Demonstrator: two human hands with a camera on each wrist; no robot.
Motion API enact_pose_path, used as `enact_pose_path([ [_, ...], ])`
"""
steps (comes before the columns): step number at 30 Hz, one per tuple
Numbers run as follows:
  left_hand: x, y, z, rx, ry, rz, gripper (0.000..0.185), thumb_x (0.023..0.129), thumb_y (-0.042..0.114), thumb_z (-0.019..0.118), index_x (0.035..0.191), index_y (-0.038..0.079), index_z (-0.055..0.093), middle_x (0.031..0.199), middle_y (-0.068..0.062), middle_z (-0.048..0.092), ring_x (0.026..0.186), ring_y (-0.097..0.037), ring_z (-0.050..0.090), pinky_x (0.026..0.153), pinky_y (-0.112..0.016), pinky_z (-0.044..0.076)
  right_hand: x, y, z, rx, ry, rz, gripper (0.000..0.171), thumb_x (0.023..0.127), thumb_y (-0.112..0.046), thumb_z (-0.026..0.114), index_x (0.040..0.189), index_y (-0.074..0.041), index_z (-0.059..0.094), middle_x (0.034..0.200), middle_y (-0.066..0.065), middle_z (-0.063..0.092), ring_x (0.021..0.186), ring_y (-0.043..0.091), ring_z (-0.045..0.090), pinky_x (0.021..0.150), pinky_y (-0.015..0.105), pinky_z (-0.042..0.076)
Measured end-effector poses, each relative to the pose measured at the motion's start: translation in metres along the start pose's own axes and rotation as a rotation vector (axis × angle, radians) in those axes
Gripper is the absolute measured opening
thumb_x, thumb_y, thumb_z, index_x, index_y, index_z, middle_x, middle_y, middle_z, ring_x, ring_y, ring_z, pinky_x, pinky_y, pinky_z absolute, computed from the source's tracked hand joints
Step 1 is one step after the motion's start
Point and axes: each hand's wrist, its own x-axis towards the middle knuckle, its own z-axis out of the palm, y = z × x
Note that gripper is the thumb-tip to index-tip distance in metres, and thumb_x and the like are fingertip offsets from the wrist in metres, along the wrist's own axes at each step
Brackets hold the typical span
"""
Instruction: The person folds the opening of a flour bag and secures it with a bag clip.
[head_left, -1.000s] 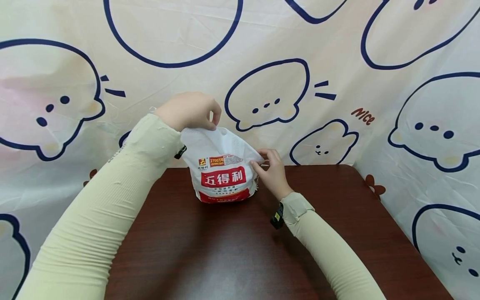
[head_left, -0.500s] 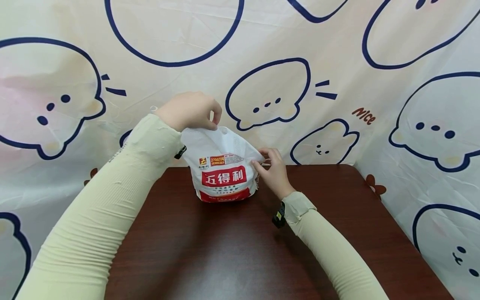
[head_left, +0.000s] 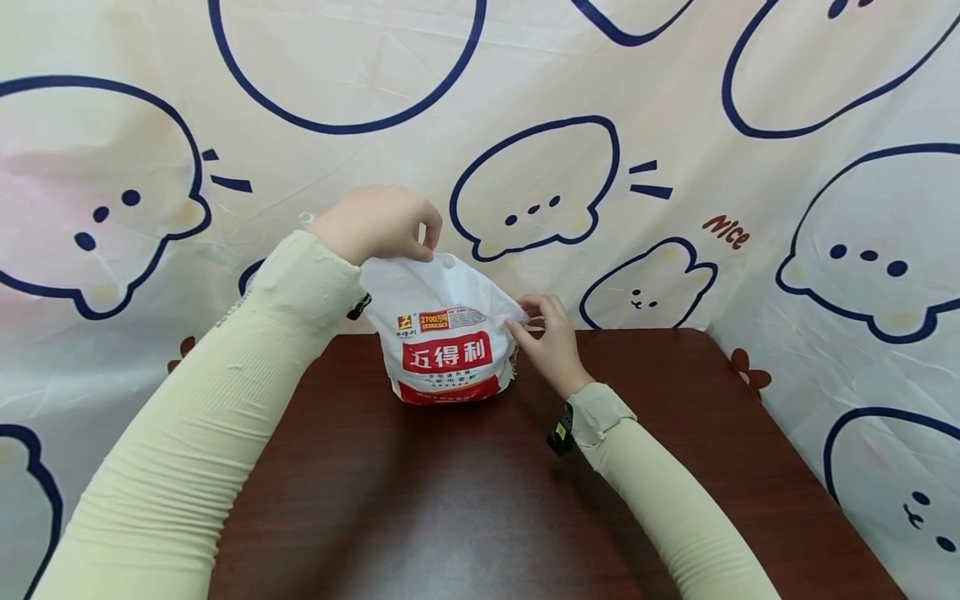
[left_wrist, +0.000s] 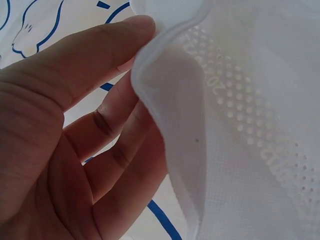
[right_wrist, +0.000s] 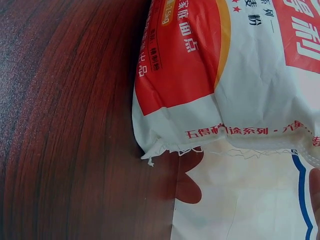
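A white sack [head_left: 444, 342] with red bands and printed characters stands upright at the back of the dark wooden table [head_left: 480, 500]. My left hand [head_left: 378, 221] pinches the sack's upper left edge from above; in the left wrist view the thumb and fingers [left_wrist: 107, 150] hold the white woven rim [left_wrist: 175, 115]. My right hand [head_left: 546, 333] pinches the sack's top right corner. The right wrist view looks at the sack's lower end [right_wrist: 215, 85], where its stitched seam rests on the table [right_wrist: 65, 130].
A white cloth backdrop [head_left: 675, 125] with blue cartoon outlines hangs right behind the table and wraps round both sides. The table's right corner [head_left: 705, 333] lies near the backdrop. Both arms wear pale sleeves, with a dark band at each wrist.
The right hand has shifted very slightly to the right at the sack's corner. The left hand and the sack stay where they were.
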Motion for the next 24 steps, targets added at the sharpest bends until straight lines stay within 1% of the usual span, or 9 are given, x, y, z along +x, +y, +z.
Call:
enact_pose_path([
  [5,0.000,-0.001,0.000,0.000,0.001,0.002,0.008,0.092,0.017,0.072,0.097,0.011,0.073,0.101,-0.012,0.070,0.092,-0.030,0.061,0.079,-0.045,0.052,0.000,0.002,-0.002,0.005,0.009,-0.018,0.034,0.092,-0.009,0.075,0.121,0.002,0.061,0.115,0.018,0.056,0.101,0.032,0.062,0.085,0.054,0.057],
  [11,0.001,-0.002,0.000,-0.011,-0.005,0.001,0.008,0.092,0.017,0.072,0.096,0.011,0.073,0.102,-0.013,0.070,0.093,-0.030,0.061,0.078,-0.045,0.052,-0.001,0.004,-0.008,0.002,-0.004,-0.015,0.034,0.093,-0.011,0.074,0.122,0.002,0.062,0.115,0.017,0.057,0.101,0.030,0.062,0.087,0.052,0.057],
  [14,0.002,-0.003,0.000,-0.018,-0.011,-0.003,0.008,0.092,0.016,0.071,0.097,0.010,0.073,0.102,-0.013,0.070,0.092,-0.031,0.061,0.078,-0.045,0.052,-0.002,0.005,-0.012,-0.016,-0.017,-0.012,0.035,0.093,-0.012,0.074,0.122,0.003,0.062,0.115,0.017,0.057,0.101,0.032,0.062,0.088,0.049,0.057],
  [18,0.002,-0.002,-0.001,-0.029,-0.011,-0.009,0.008,0.092,0.015,0.071,0.097,0.009,0.073,0.103,-0.014,0.069,0.092,-0.031,0.060,0.078,-0.044,0.052,-0.004,0.006,-0.017,-0.026,-0.041,0.004,0.035,0.093,-0.014,0.075,0.122,0.002,0.062,0.115,0.018,0.057,0.102,0.035,0.062,0.087,0.045,0.057],
  [20,0.002,-0.002,-0.002,-0.038,-0.012,-0.013,0.008,0.092,0.015,0.071,0.098,0.009,0.073,0.103,-0.014,0.069,0.092,-0.032,0.060,0.078,-0.044,0.052,-0.005,0.007,-0.019,-0.025,-0.055,0.016,0.034,0.094,-0.015,0.074,0.122,0.001,0.063,0.116,0.018,0.057,0.103,0.036,0.062,0.087,0.045,0.057],
  [24,0.002,-0.001,-0.003,-0.058,-0.022,-0.024,0.008,0.093,0.014,0.071,0.098,0.009,0.073,0.101,-0.014,0.068,0.088,-0.031,0.060,0.077,-0.042,0.051,-0.006,0.010,-0.023,-0.035,-0.075,0.035,0.033,0.095,-0.015,0.073,0.122,0.000,0.063,0.117,0.020,0.057,0.102,0.031,0.060,0.088,0.049,0.057],
])
